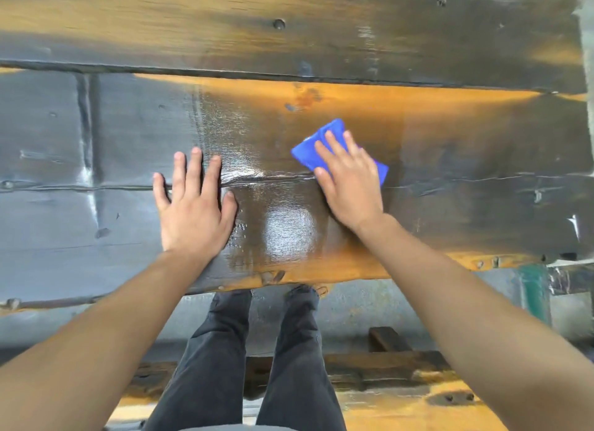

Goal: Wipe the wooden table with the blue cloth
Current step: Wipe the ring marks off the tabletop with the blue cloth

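Note:
A glossy wooden table [450, 147] of thick dark and orange planks fills the upper view. A folded blue cloth [310, 150] lies on it right of centre. My right hand [348, 183] lies flat on top of the cloth with fingers spread, pressing it to the wood and hiding its middle. My left hand [193, 202] rests palm down on the bare planks to the left, fingers apart, holding nothing. A wet, shiny patch [286, 224] sits between the two hands.
The table's near edge [289, 277] runs just in front of my legs in dark trousers [257, 360]. A low wooden bench or beam [385, 366] lies on the floor below. A green post [535, 292] stands at the right.

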`<state>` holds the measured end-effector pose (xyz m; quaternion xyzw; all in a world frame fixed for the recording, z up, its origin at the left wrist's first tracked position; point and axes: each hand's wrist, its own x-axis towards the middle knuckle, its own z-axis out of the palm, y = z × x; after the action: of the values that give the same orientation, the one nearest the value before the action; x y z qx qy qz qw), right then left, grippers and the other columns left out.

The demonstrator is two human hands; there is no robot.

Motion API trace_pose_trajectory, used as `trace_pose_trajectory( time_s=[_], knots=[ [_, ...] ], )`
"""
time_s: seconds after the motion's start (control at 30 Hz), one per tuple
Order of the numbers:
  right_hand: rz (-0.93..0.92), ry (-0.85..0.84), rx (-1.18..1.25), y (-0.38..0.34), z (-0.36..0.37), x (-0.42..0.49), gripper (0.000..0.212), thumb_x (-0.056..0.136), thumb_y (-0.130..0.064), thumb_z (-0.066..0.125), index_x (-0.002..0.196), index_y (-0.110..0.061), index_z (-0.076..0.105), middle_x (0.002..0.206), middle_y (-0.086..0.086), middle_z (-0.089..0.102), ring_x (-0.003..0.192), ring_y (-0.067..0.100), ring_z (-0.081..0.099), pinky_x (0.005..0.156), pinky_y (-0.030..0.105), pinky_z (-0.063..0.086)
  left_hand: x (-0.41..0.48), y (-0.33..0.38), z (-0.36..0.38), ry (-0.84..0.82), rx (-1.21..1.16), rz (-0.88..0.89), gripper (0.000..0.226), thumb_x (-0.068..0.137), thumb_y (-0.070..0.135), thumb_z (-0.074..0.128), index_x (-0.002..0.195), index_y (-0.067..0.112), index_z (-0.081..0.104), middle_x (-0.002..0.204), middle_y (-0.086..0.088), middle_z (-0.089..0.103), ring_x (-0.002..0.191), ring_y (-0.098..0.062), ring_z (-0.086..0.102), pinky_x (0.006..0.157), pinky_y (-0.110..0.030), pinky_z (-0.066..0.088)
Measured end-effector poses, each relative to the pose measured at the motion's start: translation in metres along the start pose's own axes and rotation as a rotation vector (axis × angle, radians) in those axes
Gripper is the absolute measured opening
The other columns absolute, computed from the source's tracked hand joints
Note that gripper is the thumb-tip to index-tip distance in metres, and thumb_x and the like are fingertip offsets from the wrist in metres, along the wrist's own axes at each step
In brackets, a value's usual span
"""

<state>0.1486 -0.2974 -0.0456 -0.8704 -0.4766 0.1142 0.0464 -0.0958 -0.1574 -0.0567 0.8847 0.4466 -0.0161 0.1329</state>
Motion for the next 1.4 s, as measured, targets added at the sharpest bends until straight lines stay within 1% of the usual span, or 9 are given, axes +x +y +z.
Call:
trace_pose_trajectory(
  time_s=[0.2, 0.43, 0.77, 0.93, 1.0, 1.1, 1.27, 1.33, 1.4],
  knots=[
    [-0.147, 0.011, -0.053, -0.038, 0.016, -0.046, 0.051, 0.104, -0.041, 0.044, 0.151, -0.024, 0.044, 0.163, -0.006, 0.035, 0.153, 0.022, 0.026, 0.121, 0.042, 0.026, -0.001, 0.002, -0.001, 0.012, -0.001, -0.015, 0.066, 0.1, 0.045, 0.037, 0.161, 0.023, 0.029, 0.173, -0.007, 0.02, 0.161, -0.028, 0.007, 0.125, -0.06, 0.002],
    [-0.158, 0.048, -0.032, -0.03, 0.02, -0.049, 0.048, 0.105, -0.038, 0.042, 0.148, -0.02, 0.049, 0.161, -0.003, 0.039, 0.153, 0.024, 0.027, 0.122, 0.043, 0.029, -0.002, 0.003, -0.002, 0.023, -0.011, -0.02, 0.065, 0.1, 0.045, 0.038, 0.161, 0.024, 0.03, 0.172, -0.006, 0.021, 0.161, -0.027, 0.007, 0.126, -0.059, 0.002],
    [-0.095, 0.064, 0.01, -0.004, 0.014, -0.051, 0.044, 0.106, -0.034, 0.035, 0.144, -0.018, 0.051, 0.16, -0.001, 0.04, 0.155, 0.024, 0.023, 0.123, 0.041, 0.024, -0.002, 0.004, -0.003, 0.014, -0.016, -0.023, 0.064, 0.101, 0.045, 0.036, 0.162, 0.025, 0.029, 0.173, -0.006, 0.019, 0.161, -0.026, 0.005, 0.126, -0.057, -0.001],
    [0.014, 0.076, 0.182, 0.02, 0.01, -0.059, 0.04, 0.106, -0.03, 0.038, 0.14, -0.018, 0.056, 0.159, -0.001, 0.043, 0.155, 0.022, 0.023, 0.118, 0.046, 0.032, -0.002, 0.003, -0.005, 0.006, -0.022, -0.017, 0.064, 0.101, 0.044, 0.038, 0.162, 0.025, 0.029, 0.173, -0.006, 0.02, 0.161, -0.027, 0.006, 0.126, -0.058, -0.001],
    [0.089, 0.129, 0.323, 0.027, 0.003, -0.06, 0.037, 0.107, -0.027, 0.04, 0.139, -0.018, 0.057, 0.157, -0.001, 0.045, 0.154, 0.022, 0.025, 0.117, 0.042, 0.032, -0.001, 0.002, -0.006, 0.004, -0.049, -0.021, 0.063, 0.101, 0.042, 0.04, 0.16, 0.024, 0.032, 0.172, -0.007, 0.022, 0.161, -0.027, 0.008, 0.125, -0.058, -0.001],
    [0.238, 0.267, 0.437, 0.042, -0.018, -0.054, 0.038, 0.109, -0.024, 0.038, 0.142, -0.018, 0.054, 0.157, -0.002, 0.044, 0.154, 0.02, 0.023, 0.118, 0.031, 0.023, 0.001, 0.006, -0.008, -0.008, -0.118, -0.044, 0.062, 0.097, 0.038, 0.046, 0.156, 0.021, 0.038, 0.17, -0.01, 0.026, 0.16, -0.031, 0.01, 0.124, -0.06, 0.0],
    [0.437, 0.42, 0.407, 0.103, -0.057, -0.015, 0.041, 0.108, -0.025, 0.038, 0.144, -0.013, 0.052, 0.159, 0.003, 0.042, 0.154, 0.022, 0.022, 0.118, 0.03, 0.018, 0.015, 0.03, -0.01, -0.021, -0.191, -0.062, 0.065, 0.094, 0.041, 0.046, 0.153, 0.013, 0.039, 0.169, -0.012, 0.025, 0.159, -0.032, 0.013, 0.123, -0.057, 0.005],
    [0.474, 0.418, 0.355, 0.139, -0.069, 0.009, 0.042, 0.108, -0.026, 0.038, 0.145, -0.014, 0.052, 0.16, 0.003, 0.04, 0.155, 0.024, 0.021, 0.118, 0.031, 0.018, 0.033, 0.047, -0.009, -0.023, -0.197, -0.015, 0.066, 0.096, 0.043, 0.045, 0.155, 0.015, 0.037, 0.17, -0.01, 0.023, 0.159, -0.029, 0.012, 0.124, -0.056, 0.005],
    [0.495, 0.388, 0.284, 0.179, -0.078, 0.036, 0.042, 0.107, -0.027, 0.038, 0.146, -0.014, 0.051, 0.162, 0.004, 0.038, 0.155, 0.026, 0.02, 0.119, 0.037, 0.023, 0.058, 0.066, -0.008, -0.004, -0.195, 0.02, 0.066, 0.096, 0.044, 0.046, 0.156, 0.016, 0.037, 0.171, -0.009, 0.024, 0.159, -0.029, 0.014, 0.124, -0.056, 0.007]
  ],
)
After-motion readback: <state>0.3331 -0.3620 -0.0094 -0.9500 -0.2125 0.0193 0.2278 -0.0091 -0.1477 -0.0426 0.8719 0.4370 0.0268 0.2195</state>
